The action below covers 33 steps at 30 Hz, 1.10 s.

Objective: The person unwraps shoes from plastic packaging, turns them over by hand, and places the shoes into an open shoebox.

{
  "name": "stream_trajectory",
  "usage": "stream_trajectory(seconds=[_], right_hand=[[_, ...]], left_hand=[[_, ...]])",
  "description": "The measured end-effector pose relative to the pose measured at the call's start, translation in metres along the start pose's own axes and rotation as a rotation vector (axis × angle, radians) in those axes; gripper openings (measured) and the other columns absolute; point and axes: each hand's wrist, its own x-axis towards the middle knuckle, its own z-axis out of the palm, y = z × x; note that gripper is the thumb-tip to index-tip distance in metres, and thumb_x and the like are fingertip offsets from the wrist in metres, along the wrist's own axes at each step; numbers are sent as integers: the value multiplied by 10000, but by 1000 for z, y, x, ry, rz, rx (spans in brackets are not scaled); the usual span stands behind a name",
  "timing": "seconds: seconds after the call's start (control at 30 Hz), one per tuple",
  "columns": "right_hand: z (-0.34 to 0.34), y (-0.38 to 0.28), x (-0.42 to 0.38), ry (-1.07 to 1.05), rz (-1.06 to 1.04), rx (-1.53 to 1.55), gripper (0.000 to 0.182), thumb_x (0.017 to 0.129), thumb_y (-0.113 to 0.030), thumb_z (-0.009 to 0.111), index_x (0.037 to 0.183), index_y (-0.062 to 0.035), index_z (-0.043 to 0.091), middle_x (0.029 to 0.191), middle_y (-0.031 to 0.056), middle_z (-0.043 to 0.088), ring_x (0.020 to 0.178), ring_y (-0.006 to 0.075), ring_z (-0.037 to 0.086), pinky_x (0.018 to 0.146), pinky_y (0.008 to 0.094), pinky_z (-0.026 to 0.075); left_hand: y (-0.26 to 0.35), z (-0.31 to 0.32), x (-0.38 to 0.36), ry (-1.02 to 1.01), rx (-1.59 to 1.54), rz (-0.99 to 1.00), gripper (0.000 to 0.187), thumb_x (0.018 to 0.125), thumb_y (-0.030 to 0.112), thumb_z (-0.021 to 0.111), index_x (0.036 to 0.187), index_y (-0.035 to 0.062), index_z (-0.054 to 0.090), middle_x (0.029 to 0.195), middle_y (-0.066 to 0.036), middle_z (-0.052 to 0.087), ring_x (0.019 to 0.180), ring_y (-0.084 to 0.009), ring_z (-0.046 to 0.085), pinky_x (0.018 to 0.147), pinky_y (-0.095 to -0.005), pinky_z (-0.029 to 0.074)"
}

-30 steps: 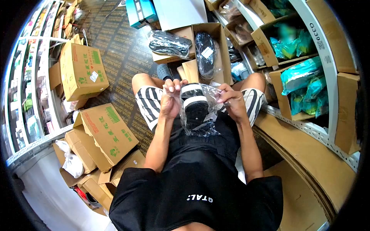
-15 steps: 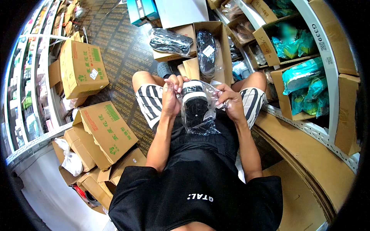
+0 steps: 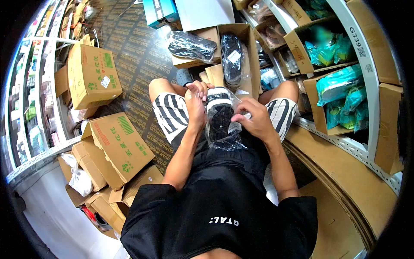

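Note:
A clear plastic bag holding black-and-white slippers (image 3: 221, 115) lies over my lap, its lower end crumpled. Along the bag's upper left edge, the fingers of my left hand (image 3: 197, 102) are closed on the plastic. My right hand (image 3: 255, 117) is at the right side, thumb and forefinger curled in against the film beside the slippers. Whether those fingertips pinch the film is hard to make out. Just beyond my hands, another bagged dark pair (image 3: 232, 58) with a white label stands in an open carton (image 3: 253, 64).
More bagged dark slippers (image 3: 192, 46) lie on a carton at the front. To the right, a shelf (image 3: 355, 39) holds boxes of teal-wrapped shoes (image 3: 340, 90). Large cardboard boxes (image 3: 123, 149) stand on the left, near another shelf (image 3: 41, 149).
My right hand has moved inward and turned, its fingers now curled near the slippers. The film that was spread out on the right is drawn in. My left hand stays at the upper left edge.

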Motion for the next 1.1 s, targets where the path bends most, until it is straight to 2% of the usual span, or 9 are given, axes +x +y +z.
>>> stream_trajectory(seconds=[0.1,0.23,0.57,0.67,0.7,0.8,0.83,1.0,1.1], right_hand=[[4,5,4,35,-40,-185,458,699,-340,786,749,5,489,739,130,489,699,306,532,625,386,421],[3,12,7,38,-145,-217,459,705,-322,788,748,0,464,726,137,459,654,306,495,601,393,405],[10,25,-1,128,314,252,408,759,-189,811,860,-59,438,793,9,421,712,105,426,643,256,393],[16,31,-2,153,312,381,345,800,-135,768,873,-68,437,838,-6,434,755,91,430,688,234,397],[16,32,-3,170,286,434,311,818,-114,744,863,-70,440,855,-8,442,770,90,434,711,230,397],[17,36,-3,139,276,490,250,843,-76,698,866,-65,449,862,-3,465,794,85,461,746,234,403],[16,33,-2,139,277,490,250,843,-76,698,866,-65,449,862,-3,465,794,85,461,746,234,403],[17,28,1,162,207,462,164,827,25,644,980,-31,630,826,-2,506,824,101,513,746,233,410],[17,31,-1,128,203,504,243,796,83,615,980,-45,709,801,1,507,800,112,513,726,222,399]], left_hand=[[-3,2,4,9,4,9,577,955,572,363,627,97,374,585,-3,355,731,-197,512,820,-349,421],[-6,2,6,13,-9,10,593,949,586,357,606,102,377,551,-1,353,692,-206,519,809,-367,443],[-9,-1,13,12,-193,-105,572,943,606,314,742,80,413,665,-40,427,785,-225,546,869,-400,447],[-3,-6,6,-248,-226,-134,846,743,787,470,1117,28,467,1219,-161,514,1079,-254,534,982,-422,426],[0,-13,9,-366,-244,-157,996,634,734,683,1271,19,408,1397,-172,406,1206,-264,479,1046,-427,391],[6,-16,8,-416,71,-102,910,663,515,824,1291,-3,415,1390,-187,435,1230,-262,472,1075,-412,348],[6,-19,9,-534,-123,-82,782,673,151,849,1303,0,410,1362,-181,464,1251,-267,467,1079,-403,347],[7,-22,11,-457,17,-210,610,732,73,767,1259,17,465,1277,-157,528,1216,-259,493,1064,-385,360],[7,-25,9,-422,84,-258,272,805,39,679,1070,30,616,1238,-109,559,1174,-214,515,983,-328,423]])
